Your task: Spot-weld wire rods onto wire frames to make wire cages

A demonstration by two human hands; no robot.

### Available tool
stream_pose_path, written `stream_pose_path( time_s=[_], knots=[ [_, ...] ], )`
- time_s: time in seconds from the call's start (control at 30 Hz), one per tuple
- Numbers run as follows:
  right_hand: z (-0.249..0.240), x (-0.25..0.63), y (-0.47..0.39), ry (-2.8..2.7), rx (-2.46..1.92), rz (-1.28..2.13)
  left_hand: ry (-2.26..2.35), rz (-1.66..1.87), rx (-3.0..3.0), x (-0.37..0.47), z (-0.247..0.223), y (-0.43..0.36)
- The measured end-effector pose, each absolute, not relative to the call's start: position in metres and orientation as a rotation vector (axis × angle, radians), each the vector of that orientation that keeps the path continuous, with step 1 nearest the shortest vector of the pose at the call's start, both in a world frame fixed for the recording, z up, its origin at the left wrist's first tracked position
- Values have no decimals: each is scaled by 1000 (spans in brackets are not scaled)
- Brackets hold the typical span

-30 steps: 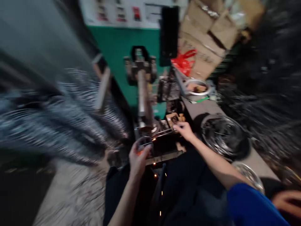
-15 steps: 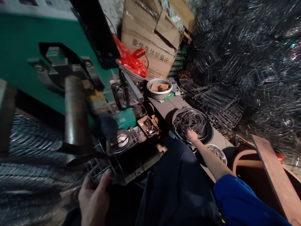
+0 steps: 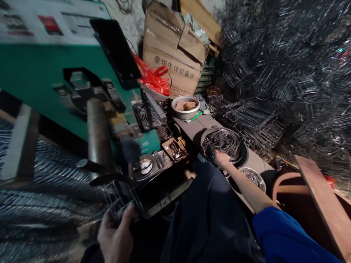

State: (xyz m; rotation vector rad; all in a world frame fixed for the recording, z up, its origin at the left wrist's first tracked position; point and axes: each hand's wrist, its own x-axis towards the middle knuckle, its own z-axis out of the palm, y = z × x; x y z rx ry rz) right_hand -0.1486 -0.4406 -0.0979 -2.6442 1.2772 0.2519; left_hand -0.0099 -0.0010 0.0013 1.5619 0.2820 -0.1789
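My left hand (image 3: 116, 228) is closed around the near edge of a small wire frame (image 3: 120, 199), which has several thin parallel bars. The frame sits just beneath the lower end of a thick metal cylinder (image 3: 99, 142) on the green machine (image 3: 38, 80). Over on the right, my right hand (image 3: 221, 159) reaches into a round basin (image 3: 244, 155) heaped with bent metal wires (image 3: 226, 144). Its fingers are curled together at the near left side of the heap, and their tips are partly hidden among the wires.
A bowl of small metal pieces (image 3: 252, 178) stands beside my right forearm. Farther back are a metal bowl (image 3: 186, 113), a red plastic bag (image 3: 156, 82) and a cardboard box (image 3: 172, 54). Stacked wire racks (image 3: 255, 120) fill the right. A wooden board (image 3: 323, 204) lies across a brown tub (image 3: 285, 179).
My view has shifted, so the machine appears lower and farther right. The left hand still holds the wire frame near the cylinder. My right hand has moved slightly left within the basin.
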Motion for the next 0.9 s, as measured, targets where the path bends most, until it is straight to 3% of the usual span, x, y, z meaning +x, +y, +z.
stream_pose_path(
  time_s=[0.3,0.43,0.53,0.63,0.9],
  knots=[
    [-28,-139,-438,1261,-2399,-296,297,-233,1723,-37,3,31],
    [22,-140,-411,754,-1972,-738,258,-246,1703,-41,1,33],
    [50,-119,-383,438,-1696,-667,200,-249,1654,-46,-1,29],
    [59,-89,-357,374,-1755,-513,163,-248,1577,-54,-3,24],
    [27,-54,-286,246,-1901,-412,63,-300,1479,-68,-4,24]
  ],
)
